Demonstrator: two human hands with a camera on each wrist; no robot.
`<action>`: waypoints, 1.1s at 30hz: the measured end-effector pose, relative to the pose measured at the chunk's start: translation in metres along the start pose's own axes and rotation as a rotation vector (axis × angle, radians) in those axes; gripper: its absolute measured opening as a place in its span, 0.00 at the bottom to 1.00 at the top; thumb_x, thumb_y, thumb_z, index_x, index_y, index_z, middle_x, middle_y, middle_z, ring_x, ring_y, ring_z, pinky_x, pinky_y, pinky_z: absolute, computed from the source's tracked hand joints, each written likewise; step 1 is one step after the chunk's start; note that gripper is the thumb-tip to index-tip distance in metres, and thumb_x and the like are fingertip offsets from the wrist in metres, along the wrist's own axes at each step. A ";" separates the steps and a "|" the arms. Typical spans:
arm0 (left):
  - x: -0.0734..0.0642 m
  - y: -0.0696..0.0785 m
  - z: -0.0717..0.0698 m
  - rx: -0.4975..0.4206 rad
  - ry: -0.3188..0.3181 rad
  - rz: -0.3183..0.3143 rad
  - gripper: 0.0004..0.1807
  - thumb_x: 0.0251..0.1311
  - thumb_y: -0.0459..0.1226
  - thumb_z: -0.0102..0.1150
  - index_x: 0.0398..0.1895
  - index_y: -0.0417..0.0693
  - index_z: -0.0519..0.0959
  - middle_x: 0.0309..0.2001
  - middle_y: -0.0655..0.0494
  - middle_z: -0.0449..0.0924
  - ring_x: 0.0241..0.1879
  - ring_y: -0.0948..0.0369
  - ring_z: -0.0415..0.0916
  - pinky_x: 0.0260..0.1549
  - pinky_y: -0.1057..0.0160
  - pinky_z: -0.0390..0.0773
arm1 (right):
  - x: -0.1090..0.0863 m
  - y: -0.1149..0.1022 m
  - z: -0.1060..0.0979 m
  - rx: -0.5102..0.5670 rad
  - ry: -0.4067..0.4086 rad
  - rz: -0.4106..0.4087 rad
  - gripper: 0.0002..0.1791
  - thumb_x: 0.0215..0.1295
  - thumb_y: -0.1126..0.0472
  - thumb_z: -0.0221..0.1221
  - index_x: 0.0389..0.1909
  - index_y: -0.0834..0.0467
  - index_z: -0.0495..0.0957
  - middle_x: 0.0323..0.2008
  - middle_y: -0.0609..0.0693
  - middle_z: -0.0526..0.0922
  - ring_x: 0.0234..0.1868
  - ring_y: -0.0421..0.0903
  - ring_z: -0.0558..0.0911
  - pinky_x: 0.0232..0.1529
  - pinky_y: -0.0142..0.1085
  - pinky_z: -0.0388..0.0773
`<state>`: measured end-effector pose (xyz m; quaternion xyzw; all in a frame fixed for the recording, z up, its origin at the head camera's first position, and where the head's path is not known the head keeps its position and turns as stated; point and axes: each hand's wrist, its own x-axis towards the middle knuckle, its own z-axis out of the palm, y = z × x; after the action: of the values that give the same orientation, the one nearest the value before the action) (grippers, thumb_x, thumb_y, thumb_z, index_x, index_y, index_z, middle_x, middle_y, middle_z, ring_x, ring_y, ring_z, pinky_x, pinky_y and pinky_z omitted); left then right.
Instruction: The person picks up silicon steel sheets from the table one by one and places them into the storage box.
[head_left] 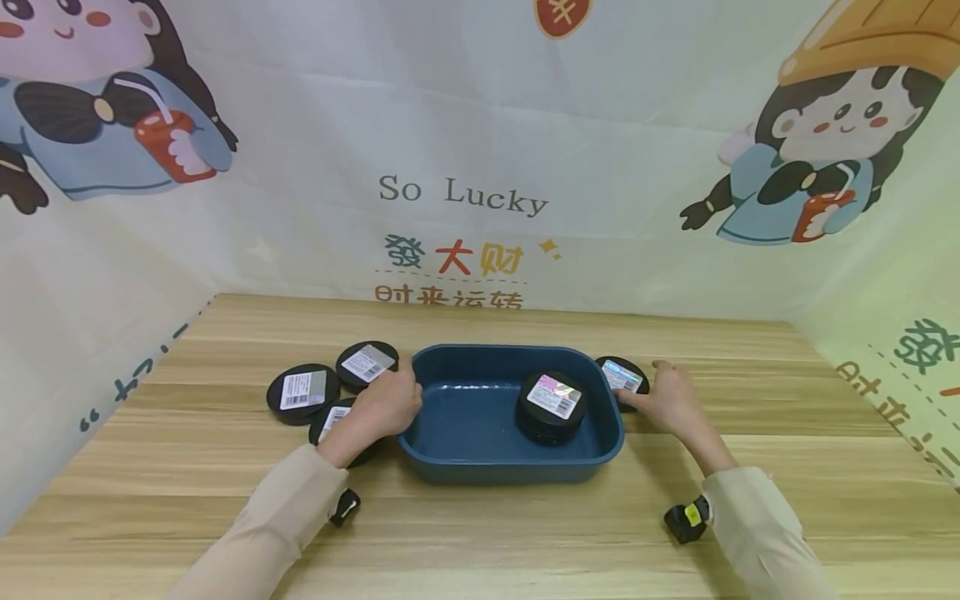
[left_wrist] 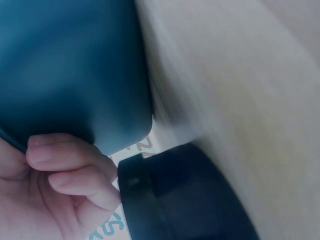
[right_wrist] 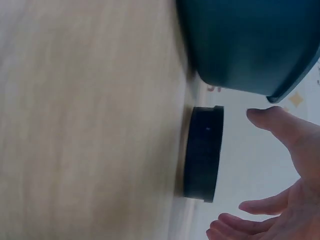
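Observation:
A blue plastic basin (head_left: 495, 460) stands mid-table, with a black round container (head_left: 551, 408), seemingly stacked on another, at its right end inside. My left hand (head_left: 387, 403) grips the basin's left rim; its curled fingers show against the wall in the left wrist view. To the right of the basin lies another black round container (head_left: 622, 377) with a white label. Around it, thumb and fingers spread apart, is my right hand (head_left: 670, 402). The right wrist view shows a gap between that hand and the container (right_wrist: 204, 155).
Left of the basin, several labelled black round containers (head_left: 302, 393) lie close together, one partly under my left forearm. A printed curtain (head_left: 465, 117) hangs behind the wooden table (head_left: 480, 542). Each wrist wears a dark strapped device.

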<state>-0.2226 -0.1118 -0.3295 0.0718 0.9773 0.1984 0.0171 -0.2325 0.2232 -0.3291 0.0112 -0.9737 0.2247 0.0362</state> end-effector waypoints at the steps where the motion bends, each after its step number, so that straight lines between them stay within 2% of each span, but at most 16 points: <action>1: 0.000 0.000 0.000 0.000 0.002 0.000 0.24 0.61 0.34 0.38 0.56 0.24 0.56 0.33 0.31 0.75 0.27 0.50 0.73 0.27 0.52 0.73 | 0.001 0.001 0.001 -0.008 -0.011 0.005 0.42 0.52 0.53 0.60 0.53 0.84 0.56 0.50 0.80 0.62 0.52 0.70 0.64 0.52 0.54 0.63; 9: 0.000 0.000 0.001 0.008 0.003 -0.001 0.23 0.61 0.33 0.38 0.55 0.25 0.57 0.32 0.31 0.75 0.27 0.50 0.74 0.27 0.52 0.73 | 0.004 0.006 0.007 0.031 -0.057 0.011 0.43 0.47 0.55 0.62 0.52 0.84 0.55 0.47 0.81 0.64 0.49 0.70 0.67 0.49 0.54 0.65; 15: 0.000 0.000 0.001 0.007 0.001 0.001 0.24 0.61 0.34 0.38 0.56 0.24 0.56 0.32 0.31 0.75 0.26 0.50 0.73 0.26 0.52 0.73 | 0.008 0.007 0.008 -0.015 -0.096 -0.021 0.33 0.46 0.55 0.63 0.39 0.81 0.65 0.34 0.71 0.72 0.36 0.60 0.73 0.37 0.48 0.70; 21: 0.002 -0.001 0.001 0.004 -0.006 -0.006 0.24 0.61 0.34 0.39 0.57 0.24 0.55 0.31 0.32 0.75 0.26 0.51 0.73 0.26 0.53 0.73 | 0.014 0.006 0.008 -0.103 -0.126 -0.057 0.28 0.44 0.53 0.62 0.31 0.78 0.69 0.28 0.66 0.75 0.30 0.55 0.73 0.32 0.44 0.70; 25: 0.001 -0.001 0.001 0.008 -0.005 -0.001 0.24 0.61 0.34 0.39 0.56 0.24 0.55 0.30 0.33 0.75 0.25 0.51 0.73 0.25 0.54 0.73 | 0.017 0.005 0.008 -0.160 -0.141 -0.061 0.27 0.44 0.52 0.62 0.30 0.76 0.71 0.29 0.65 0.75 0.32 0.58 0.73 0.33 0.45 0.68; 30: 0.001 -0.001 0.001 0.013 -0.004 0.003 0.24 0.61 0.34 0.38 0.56 0.24 0.55 0.29 0.34 0.74 0.24 0.52 0.72 0.24 0.54 0.73 | 0.019 0.005 0.010 -0.158 -0.163 -0.019 0.31 0.45 0.53 0.62 0.37 0.78 0.68 0.34 0.68 0.73 0.39 0.63 0.70 0.40 0.49 0.64; 33: 0.000 0.000 0.001 0.013 -0.003 0.005 0.24 0.61 0.34 0.38 0.56 0.24 0.56 0.29 0.34 0.74 0.24 0.52 0.72 0.24 0.54 0.72 | 0.020 0.005 0.011 -0.160 -0.169 0.001 0.33 0.46 0.51 0.62 0.39 0.79 0.67 0.35 0.69 0.73 0.40 0.63 0.69 0.41 0.49 0.63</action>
<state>-0.2230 -0.1116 -0.3302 0.0745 0.9784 0.1919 0.0176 -0.2536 0.2231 -0.3393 0.0266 -0.9881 0.1445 -0.0453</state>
